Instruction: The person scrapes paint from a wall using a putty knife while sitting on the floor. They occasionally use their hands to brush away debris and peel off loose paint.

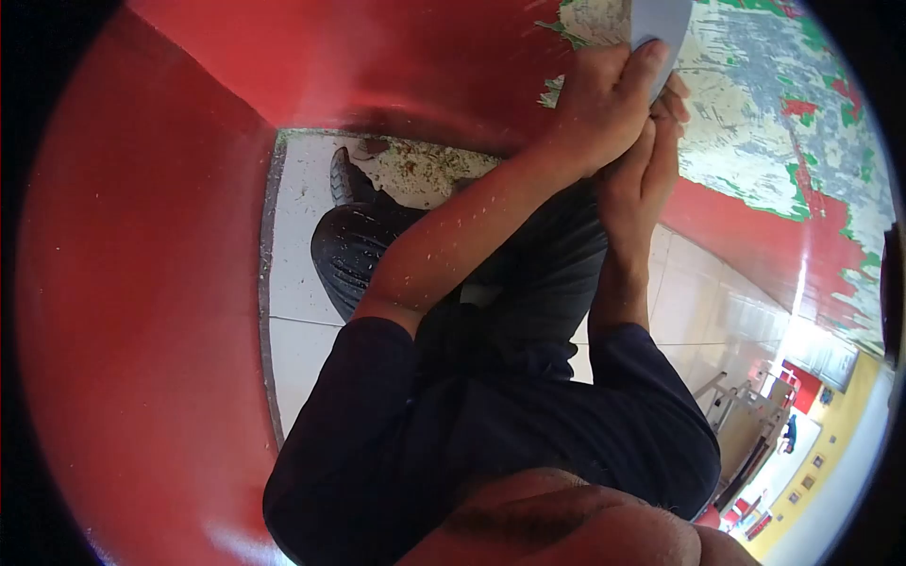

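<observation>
A flat grey scraper (663, 21) with a wide blade points up against the wall at the top of the head view. My left hand (604, 108) is closed around it, the thumb lying along the blade. Just below and to the right, my right hand (651, 156) is closed on the same scraper, its fingers partly behind the blade. The handle is hidden by my hands. Beside the blade, the wall has a patch of stripped paint (746, 123) in white, grey and green, with ragged edges against red paint. Pale flakes cling to my left forearm.
A red wall (132, 283) stands close on my left and meets the painted wall in a corner. Paint chips (415, 170) lie on the tiled floor (302, 255) near my shoe (342, 177). Furniture (750, 424) and another person (790, 434) are far right.
</observation>
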A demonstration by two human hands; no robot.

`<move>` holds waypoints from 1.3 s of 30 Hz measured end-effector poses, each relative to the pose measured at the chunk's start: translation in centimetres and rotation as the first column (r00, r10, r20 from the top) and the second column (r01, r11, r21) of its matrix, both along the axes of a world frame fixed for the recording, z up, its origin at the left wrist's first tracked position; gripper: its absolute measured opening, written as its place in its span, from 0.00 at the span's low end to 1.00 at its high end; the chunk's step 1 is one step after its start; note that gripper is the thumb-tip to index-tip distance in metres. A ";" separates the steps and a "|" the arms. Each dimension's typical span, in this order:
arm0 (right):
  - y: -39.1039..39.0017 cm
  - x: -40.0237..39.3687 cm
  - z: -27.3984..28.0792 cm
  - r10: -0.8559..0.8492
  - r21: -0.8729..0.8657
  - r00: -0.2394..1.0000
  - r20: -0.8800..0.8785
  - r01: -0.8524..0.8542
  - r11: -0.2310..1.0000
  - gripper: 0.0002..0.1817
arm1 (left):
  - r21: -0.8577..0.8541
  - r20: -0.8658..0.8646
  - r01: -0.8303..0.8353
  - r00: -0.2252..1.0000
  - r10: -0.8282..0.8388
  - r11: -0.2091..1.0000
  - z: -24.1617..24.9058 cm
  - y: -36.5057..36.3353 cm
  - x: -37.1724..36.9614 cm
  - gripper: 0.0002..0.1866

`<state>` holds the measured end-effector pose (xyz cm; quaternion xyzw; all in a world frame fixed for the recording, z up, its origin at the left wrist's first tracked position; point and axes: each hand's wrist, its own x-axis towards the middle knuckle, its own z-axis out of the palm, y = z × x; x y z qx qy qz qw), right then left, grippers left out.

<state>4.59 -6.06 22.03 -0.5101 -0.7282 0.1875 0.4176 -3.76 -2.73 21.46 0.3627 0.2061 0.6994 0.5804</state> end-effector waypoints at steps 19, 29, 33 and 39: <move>-0.6 2.7 -0.1 0.058 0.037 0.993 -0.100 -0.055 0.998 0.21 | 0.098 -0.127 -0.022 0.991 0.035 0.995 1.5 0.9 0.4 0.21; 1.1 1.4 3.4 0.161 0.179 0.958 -0.239 -0.120 0.977 0.16 | 0.485 -0.485 -0.208 0.744 0.459 0.850 2.5 3.0 -3.9 0.18; -0.9 9.0 -1.0 0.060 -0.004 0.864 -0.500 -0.071 0.997 0.15 | 0.988 -0.137 -0.114 -0.294 0.946 0.108 -1.4 4.1 -2.7 0.22; -2.1 19.7 -11.5 -0.024 -0.185 0.916 -0.401 -0.055 0.981 0.16 | 0.952 -0.169 -0.306 -0.570 0.804 -0.017 -3.1 6.3 -6.5 0.30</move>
